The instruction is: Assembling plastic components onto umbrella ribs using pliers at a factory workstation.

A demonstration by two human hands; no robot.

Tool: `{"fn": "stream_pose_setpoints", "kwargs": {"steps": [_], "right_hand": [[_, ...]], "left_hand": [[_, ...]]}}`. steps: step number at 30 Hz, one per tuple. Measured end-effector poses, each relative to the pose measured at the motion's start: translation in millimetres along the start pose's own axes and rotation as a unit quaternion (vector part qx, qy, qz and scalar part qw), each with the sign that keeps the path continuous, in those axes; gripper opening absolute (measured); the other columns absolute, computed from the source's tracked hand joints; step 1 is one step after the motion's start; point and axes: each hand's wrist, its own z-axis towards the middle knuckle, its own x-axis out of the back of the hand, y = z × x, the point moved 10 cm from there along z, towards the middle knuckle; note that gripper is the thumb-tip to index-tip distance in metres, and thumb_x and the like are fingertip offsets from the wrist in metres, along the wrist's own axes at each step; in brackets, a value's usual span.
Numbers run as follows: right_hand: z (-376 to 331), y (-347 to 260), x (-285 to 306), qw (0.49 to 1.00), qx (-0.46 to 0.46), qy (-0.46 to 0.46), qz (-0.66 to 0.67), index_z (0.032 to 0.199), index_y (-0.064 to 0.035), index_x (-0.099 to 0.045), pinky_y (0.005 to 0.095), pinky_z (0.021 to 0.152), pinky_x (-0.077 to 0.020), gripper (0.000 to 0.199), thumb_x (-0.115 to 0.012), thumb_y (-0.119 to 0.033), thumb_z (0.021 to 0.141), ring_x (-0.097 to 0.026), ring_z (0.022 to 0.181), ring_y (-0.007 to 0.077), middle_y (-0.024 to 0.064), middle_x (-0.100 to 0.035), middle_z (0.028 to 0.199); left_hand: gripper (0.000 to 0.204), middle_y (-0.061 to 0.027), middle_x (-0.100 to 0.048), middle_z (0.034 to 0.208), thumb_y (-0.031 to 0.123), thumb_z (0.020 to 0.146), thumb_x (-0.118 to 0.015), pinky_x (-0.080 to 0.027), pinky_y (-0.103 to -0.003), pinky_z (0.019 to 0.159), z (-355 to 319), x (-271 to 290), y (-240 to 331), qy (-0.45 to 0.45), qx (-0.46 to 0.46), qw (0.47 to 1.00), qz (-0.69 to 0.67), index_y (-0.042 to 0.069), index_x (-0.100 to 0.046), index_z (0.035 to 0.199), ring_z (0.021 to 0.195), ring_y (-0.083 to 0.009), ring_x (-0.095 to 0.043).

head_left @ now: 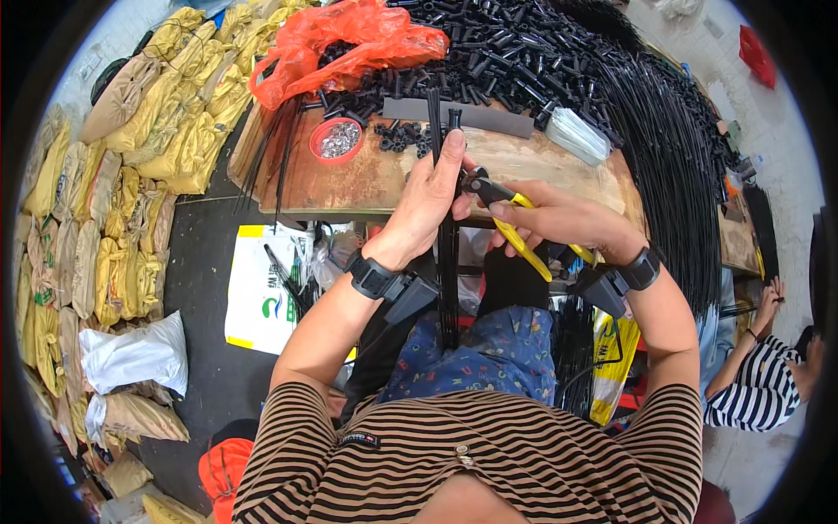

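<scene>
My left hand (426,199) is closed round a bundle of long thin black strips (448,284), its thumb pointing up along them. The bundle runs from above the hand down to my lap. A short black tube with a flared end (455,118) sticks up beside the thumb. My right hand (563,218) grips yellow-handled pliers (522,236), whose dark jaws reach to the fingers of my left hand. What lies between the jaws is hidden. Beyond my hands, small black rings (401,137) lie near a red dish (316,140) of shiny metal pieces.
Black tubes (497,52) are heaped on the wooden table (349,188), partly under an orange-red plastic bag (367,57). A grey flat bar (458,116) and clear bags (578,135) lie in front. More black strips (672,166) hang off the right. Yellow sacks (188,131) line the left. Another person (759,375) works at right.
</scene>
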Motion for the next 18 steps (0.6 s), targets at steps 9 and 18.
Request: {"fn": "stream_pose_setpoints", "kwargs": {"steps": [9, 18], "right_hand": [[-6.4, -8.9, -2.4, 0.999, 0.017, 0.033, -0.02, 0.106, 0.0016, -0.053, 0.0282, 0.061, -0.0527, 0.034, -0.044, -0.031, 0.1, -0.064, 0.068, 0.0159, 0.0088, -0.063, 0.08], [-13.6, -13.8, 1.4, 0.999, -0.003, 0.042, -0.019, 0.107, 0.0021, -0.053, 0.0293, 0.058, -0.0548, 0.034, -0.044, -0.03, 0.1, -0.065, 0.064, 0.0206, 0.0125, -0.064, 0.081]], "left_hand": [[0.056, -0.001, -0.046, 0.062, 0.058, 0.094, -0.044, -0.032, -0.023, 0.047, -6.0, -0.3, 3.4, 0.004, -0.012, 1.0, 0.017, 0.003, -0.05, 0.087, 0.049, -0.007, -0.041], [0.054, -0.0028, -0.052, 0.061, 0.054, 0.096, -0.044, -0.034, -0.021, 0.045, -11.2, -3.7, 7.7, 0.016, -0.016, 0.998, 0.052, 0.003, -0.053, 0.083, 0.049, -0.0063, -0.046]]}}
